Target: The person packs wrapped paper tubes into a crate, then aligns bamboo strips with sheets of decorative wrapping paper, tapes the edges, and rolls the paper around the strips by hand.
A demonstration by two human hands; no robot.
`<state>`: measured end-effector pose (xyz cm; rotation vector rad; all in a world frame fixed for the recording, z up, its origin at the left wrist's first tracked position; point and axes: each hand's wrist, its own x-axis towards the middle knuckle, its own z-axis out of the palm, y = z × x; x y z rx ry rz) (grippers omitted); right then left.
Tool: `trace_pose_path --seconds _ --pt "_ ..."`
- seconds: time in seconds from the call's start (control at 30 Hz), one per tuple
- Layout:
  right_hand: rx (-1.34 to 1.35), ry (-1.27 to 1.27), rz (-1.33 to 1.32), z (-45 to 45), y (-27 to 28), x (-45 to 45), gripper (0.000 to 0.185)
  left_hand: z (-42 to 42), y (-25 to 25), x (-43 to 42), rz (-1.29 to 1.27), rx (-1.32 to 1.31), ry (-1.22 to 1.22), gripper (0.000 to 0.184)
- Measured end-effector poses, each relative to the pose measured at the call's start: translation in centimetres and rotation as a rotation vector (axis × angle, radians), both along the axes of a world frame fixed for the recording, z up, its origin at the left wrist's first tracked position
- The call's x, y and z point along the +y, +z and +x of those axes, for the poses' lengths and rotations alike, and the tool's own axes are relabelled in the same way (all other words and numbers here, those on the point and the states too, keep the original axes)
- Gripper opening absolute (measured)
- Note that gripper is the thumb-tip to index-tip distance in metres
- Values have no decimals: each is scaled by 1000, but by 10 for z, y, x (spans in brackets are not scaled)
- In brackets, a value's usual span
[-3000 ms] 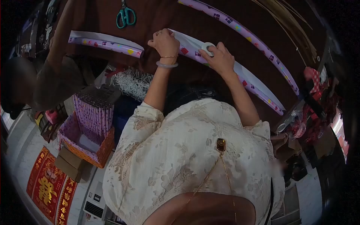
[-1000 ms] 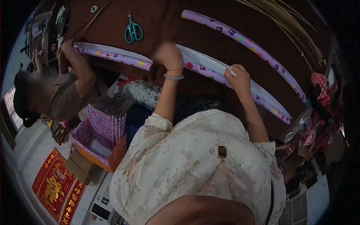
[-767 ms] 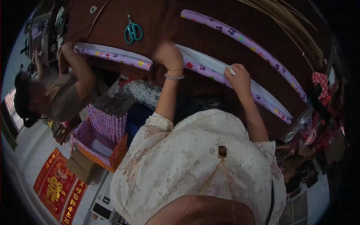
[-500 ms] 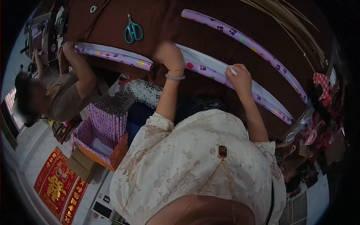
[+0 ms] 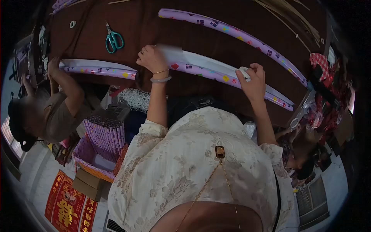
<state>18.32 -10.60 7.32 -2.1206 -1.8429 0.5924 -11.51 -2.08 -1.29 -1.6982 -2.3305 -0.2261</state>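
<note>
On the brown worktop [image 5: 143,25], teal scissors [image 5: 114,41] and a second patterned strip [image 5: 239,37] lie near the lilac strip [image 5: 208,73] under the hands. The right hand [image 5: 253,79] pinches a small white roll [image 5: 243,70]; the left hand [image 5: 153,59] is at the lilac strip's end, where blur hides fingertips: its grip I cannot tell.

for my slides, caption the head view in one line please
Left hand and right hand at a patterned purple strip, white roll in the right, teal scissors on the brown table.
</note>
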Motion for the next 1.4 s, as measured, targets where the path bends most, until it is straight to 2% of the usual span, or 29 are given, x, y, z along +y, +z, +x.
trace_pose_path --seconds 0.07,0.13,0.27,0.53,0.73,1.4 --pt "-62 16 40 13 6 -9 38 -3 -3 0 20 14 -10 12" --pt "142 -115 -119 26 8 -20 35 -3 -3 0 -7 21 -6 12" --pt "274 -144 -155 44 -10 -37 33 -3 -1 1 -16 38 -7 12" --pt "-22 -224 -140 35 -32 -30 36 -3 0 2 -52 5 11 11" --pt "-88 -271 -84 24 -35 -31 38 -3 2 1 -28 18 -19 12" --pt "-278 -296 -153 12 -38 -21 33 0 1 1 -32 -1 3 11"
